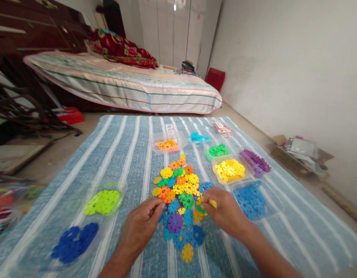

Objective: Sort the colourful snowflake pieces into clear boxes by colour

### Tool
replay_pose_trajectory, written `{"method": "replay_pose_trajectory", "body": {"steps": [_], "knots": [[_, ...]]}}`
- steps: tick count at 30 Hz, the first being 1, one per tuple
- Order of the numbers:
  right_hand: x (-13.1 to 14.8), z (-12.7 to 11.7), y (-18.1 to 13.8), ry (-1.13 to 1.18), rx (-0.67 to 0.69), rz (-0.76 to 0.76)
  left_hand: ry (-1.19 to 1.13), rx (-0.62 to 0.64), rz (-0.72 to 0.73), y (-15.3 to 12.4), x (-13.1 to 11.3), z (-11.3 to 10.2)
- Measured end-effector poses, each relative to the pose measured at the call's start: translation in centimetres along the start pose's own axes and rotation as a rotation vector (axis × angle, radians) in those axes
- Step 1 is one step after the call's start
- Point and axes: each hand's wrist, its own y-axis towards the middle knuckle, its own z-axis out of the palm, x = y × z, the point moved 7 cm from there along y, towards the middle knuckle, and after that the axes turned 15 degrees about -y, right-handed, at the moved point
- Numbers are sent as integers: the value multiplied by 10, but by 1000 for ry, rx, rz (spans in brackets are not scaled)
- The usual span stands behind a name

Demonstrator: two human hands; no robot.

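"With" in dark letters, turned sideways, white label [169, 129], near clear tray [182, 141]

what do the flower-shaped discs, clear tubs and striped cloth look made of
Flower-shaped discs: probably plastic, smooth; even bright colours, crisp notches. Clear tubs: likely plastic, somewhat glossy; the discs show through the walls. Striped cloth: matt fabric, perhaps woven; mottled surface, fibre unclear.

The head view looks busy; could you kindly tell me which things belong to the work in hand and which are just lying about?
Seems part of the work: mixed disc pile between left hand and right hand; grouped yellow discs, green discs, purple discs, blue discs, lime discs, dark blue discs, orange discs.

Seems just lying about: bed, floral bedding, cardboard box.
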Motion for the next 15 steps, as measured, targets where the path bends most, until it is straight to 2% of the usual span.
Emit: {"method": "replay_pose_trajectory", "body": {"steps": [2,5,7,8,9,11,15], "knots": [[-14,-31,24,-70,-127,31,-3,0,1,0,0,0],[-38,-84,52,-231,-444,157,0,10,-10,0,-1,1],[-45,-104,57,-298,-587,205,2,15,-21,0,-1,1],[-44,-105,57,-309,-605,198,1,15,-25,0,-1,1],[-41,-101,55,-311,-584,176,-1,15,-27,0,-2,1],[-32,-79,46,-318,-457,129,-4,17,-25,0,-3,1],[-14,-16,20,-423,-110,110,-2,18,-22,0,-4,0]]}}
